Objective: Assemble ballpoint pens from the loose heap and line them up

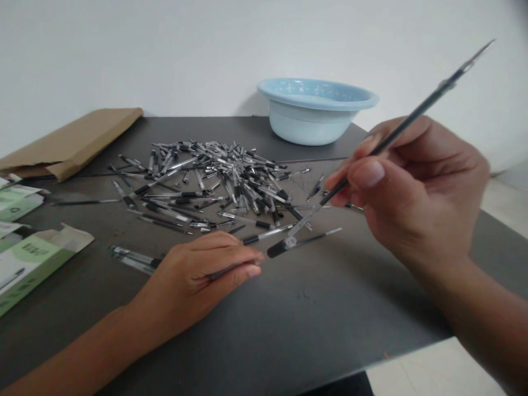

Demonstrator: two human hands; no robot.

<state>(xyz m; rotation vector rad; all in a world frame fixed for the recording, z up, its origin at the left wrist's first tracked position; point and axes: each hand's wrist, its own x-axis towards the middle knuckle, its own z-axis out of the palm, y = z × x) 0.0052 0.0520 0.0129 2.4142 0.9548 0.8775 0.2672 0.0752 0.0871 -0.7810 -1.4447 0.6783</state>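
Observation:
My right hand [416, 187] is raised at the right, thumb and fingers closed on a dark pen refill [400, 129]. The refill is tilted, its narrow metallic tip up at the upper right and its paler lower end slanting down-left. Near that lower end is a black pen cap or grip piece [277, 248] with a clear part; whether they touch I cannot tell. My left hand [210, 275] is low over the table, fingertips pinched on a slim dark pen part [226, 270], mostly hidden. Just beyond the fingers lies a clear pen with a black grip [268, 235].
A large pile of pens and pen parts [231, 170] spreads over the dark table [330, 330]. Behind it stands a light blue basin [311, 118]. Brown paper packaging [78, 137] and green-and-white boxes [37, 264] lie left. Several pens [136, 258] rest beside my left hand.

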